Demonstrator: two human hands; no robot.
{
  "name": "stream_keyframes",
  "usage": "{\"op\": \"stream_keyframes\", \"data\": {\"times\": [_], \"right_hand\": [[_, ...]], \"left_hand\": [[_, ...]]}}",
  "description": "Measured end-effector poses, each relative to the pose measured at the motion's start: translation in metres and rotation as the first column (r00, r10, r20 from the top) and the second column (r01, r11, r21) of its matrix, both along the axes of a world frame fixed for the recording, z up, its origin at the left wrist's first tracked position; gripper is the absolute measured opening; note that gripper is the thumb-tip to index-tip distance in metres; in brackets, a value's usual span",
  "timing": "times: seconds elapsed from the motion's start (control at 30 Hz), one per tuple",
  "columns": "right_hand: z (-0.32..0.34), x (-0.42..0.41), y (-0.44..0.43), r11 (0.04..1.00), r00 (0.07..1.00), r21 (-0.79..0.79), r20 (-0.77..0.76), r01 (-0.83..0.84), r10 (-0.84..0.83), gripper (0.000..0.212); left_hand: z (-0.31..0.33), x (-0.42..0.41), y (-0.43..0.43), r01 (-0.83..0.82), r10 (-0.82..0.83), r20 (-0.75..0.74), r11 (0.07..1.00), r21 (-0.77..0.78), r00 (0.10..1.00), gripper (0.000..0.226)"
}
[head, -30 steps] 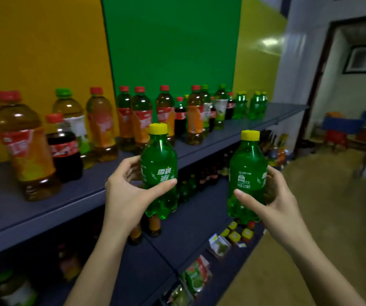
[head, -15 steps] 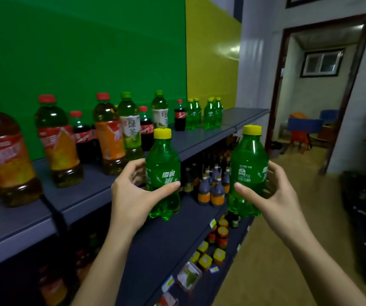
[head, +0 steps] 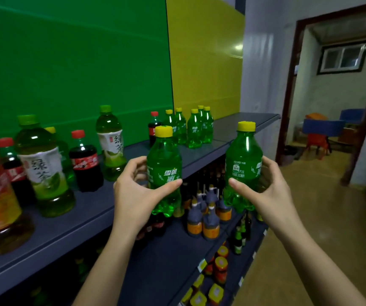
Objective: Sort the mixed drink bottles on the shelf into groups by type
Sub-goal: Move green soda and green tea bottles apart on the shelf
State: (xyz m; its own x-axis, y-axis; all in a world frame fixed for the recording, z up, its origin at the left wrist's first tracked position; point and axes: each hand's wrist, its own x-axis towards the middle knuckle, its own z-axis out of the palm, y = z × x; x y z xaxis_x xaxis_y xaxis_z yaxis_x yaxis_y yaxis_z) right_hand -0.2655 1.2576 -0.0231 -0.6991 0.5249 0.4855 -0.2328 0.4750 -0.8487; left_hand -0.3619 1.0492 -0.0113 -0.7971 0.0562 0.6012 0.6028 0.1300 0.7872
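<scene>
The left hand (head: 137, 191) is gripping 1 upright green bottle (head: 164, 164); the right hand (head: 268, 191) is gripping a second green bottle (head: 243, 160), both in front of the shelf (head: 243, 122). The matching group (head: 194, 131) is standing at 1 o'clock from the left hand, seemingly the nearer.

The left green soda bottle (head: 164, 164), held in the left hand (head: 137, 193), reads 雪碧 in white. The right green soda bottle (head: 243, 166), held in the right hand (head: 270, 188), shows 汽水 and 300毫升. The near green tea bottle (head: 43, 171) and the far green tea bottle (head: 111, 146) each carry 绿茶 on a white label.
</scene>
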Motion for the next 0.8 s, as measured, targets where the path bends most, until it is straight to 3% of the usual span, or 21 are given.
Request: {"op": "stream_keyframes", "data": {"times": [0.27,0.5,0.8], "right_hand": [[-0.01,-0.093,0.115,0.988,0.988,0.02,-0.028,-0.151,0.151,0.067],[-0.002,-0.2,0.197,0.941,0.94,0.005,-0.044,-0.338,0.338,0.081],[-0.008,-0.318,0.205,0.908,0.906,-0.02,-0.073,-0.419,0.417,0.081]], "left_hand": [[-0.01,-0.066,0.099,-0.145,0.145,-0.002,0.989,0.009,0.989,0.063],[-0.005,-0.126,0.179,-0.307,0.307,0.006,0.949,0.069,0.952,0.059],[-0.007,-0.2,0.211,-0.457,0.457,0.022,0.889,0.037,0.889,0.055]]}}
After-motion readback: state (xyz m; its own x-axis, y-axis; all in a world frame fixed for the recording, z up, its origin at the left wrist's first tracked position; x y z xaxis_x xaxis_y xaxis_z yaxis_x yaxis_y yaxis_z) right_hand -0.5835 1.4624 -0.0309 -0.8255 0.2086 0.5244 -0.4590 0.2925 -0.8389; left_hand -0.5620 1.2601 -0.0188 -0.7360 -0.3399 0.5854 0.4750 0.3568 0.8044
